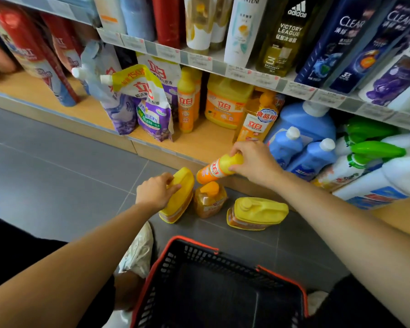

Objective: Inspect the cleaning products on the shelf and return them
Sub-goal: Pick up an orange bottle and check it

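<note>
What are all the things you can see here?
slim bottle: one, orange with yellow cap, held above the floor
tilted jug: one, yellow, on the floor, left
pump bottle: one, orange, on the floor between the jugs
second jug: one, yellow, on the floor, right
basket: one, black with red rim, nearest the camera
refill pouches: several, purple and white, bottom shelf, left
shelf jug: one, yellow, bottom shelf, middle
blue bottles: at least three, white caps, bottom shelf, right
spray bottles: several, white with green triggers, far right
shampoo bottles: many, mixed colours, upper shelf
left hand: one, grips the tilted jug
right hand: one, holds the slim bottle
</note>
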`<state>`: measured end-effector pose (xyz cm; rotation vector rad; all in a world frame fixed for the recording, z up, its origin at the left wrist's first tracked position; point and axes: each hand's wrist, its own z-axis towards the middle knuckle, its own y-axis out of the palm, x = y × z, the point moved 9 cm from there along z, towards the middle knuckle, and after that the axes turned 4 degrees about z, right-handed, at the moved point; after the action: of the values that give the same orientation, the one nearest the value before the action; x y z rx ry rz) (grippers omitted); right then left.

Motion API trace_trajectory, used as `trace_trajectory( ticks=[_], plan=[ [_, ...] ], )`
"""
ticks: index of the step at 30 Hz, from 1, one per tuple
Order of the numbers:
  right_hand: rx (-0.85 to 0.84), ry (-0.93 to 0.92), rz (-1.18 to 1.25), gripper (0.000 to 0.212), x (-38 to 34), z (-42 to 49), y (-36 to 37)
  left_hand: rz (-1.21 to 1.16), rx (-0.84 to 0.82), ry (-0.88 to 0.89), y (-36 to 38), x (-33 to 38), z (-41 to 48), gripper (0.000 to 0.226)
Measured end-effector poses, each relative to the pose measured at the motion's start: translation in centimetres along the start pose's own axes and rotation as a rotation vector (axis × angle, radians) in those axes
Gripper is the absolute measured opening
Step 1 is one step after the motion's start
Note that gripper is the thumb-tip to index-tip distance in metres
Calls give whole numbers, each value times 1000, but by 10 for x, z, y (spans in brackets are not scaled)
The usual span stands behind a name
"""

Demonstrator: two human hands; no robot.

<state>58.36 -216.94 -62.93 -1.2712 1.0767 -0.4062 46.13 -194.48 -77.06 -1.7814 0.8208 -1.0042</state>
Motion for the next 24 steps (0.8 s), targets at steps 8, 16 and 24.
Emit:
trace_trajectory(
  ticks=[8, 16, 24],
  plan=[
    [-96, -50, 6, 32, -1, 41, 75, -155, 183, -53, 0, -9, -12, 38],
    [-102, 33, 105, 34, 8, 61, 113, -348, 251, -27, 10, -2, 0, 41],
    [-139, 128, 417, 55, 2, 116, 104, -347, 310, -33, 14, -5, -3, 45]
  ],
)
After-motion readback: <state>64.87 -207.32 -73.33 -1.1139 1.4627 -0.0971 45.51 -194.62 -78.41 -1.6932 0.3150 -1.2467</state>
